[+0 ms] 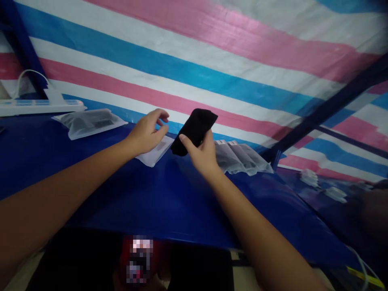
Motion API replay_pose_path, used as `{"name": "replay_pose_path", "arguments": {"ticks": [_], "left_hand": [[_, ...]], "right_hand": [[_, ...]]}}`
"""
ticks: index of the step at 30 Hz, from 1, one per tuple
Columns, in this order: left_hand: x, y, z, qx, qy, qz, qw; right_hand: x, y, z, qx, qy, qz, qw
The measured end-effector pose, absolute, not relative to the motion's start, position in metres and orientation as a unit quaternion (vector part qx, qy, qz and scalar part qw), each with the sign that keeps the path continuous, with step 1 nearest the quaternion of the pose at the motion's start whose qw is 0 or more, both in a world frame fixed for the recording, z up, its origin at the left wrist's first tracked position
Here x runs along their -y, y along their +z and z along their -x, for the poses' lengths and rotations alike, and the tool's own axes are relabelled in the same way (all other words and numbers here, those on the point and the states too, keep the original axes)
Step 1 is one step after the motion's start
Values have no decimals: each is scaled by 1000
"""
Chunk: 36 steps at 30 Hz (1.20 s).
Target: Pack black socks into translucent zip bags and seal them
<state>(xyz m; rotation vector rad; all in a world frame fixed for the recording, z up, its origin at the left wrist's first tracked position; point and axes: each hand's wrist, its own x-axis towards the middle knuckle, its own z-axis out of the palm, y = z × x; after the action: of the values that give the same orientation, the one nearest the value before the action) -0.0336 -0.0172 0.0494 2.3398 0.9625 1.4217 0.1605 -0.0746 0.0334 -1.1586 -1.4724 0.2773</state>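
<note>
My right hand (203, 155) grips a folded black cloth item (195, 127), thumb across its near face, and holds it tilted above the table. What kind of cloth item it is I cannot make out. To its left, my left hand (150, 131) is raised with curved fingers apart and nothing visible between them. Partly hidden beneath that hand, a flat white packet (154, 154) lies on the blue table (145, 202). Just right of my right hand, several frosted plastic bags (242, 157) with dark contents lie overlapping in a row.
Another translucent bag (92, 121) lies at the back left, near a white power strip (39, 106) with a plug in it. A striped sheet (182, 68) hangs behind the table. Blue frame bars (321, 103) slant along the right. Small white items (309, 178) sit on the neighbouring surface.
</note>
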Motion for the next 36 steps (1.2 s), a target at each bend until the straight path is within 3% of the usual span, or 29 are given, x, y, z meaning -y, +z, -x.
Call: {"name": "replay_pose_path", "arguments": {"ticks": [3,6,14,20,32,36], "left_hand": [[29,60,30,-231,556,-784,153],[40,58,20,-193,541,-800,172],[41,35,-3,-303,548,-760,175],[31,30,-2,-294,559,-750,195],[24,32,2,-258,554,-750,254],[20,32,2,-245,541,-734,329]], "right_hand": [[79,27,-156,675,127,505,522],[82,21,-151,703,144,505,480],[85,22,-147,704,144,512,470],[83,26,-152,708,133,508,473],[81,42,-168,717,242,501,420],[82,50,-172,702,308,501,402]]}}
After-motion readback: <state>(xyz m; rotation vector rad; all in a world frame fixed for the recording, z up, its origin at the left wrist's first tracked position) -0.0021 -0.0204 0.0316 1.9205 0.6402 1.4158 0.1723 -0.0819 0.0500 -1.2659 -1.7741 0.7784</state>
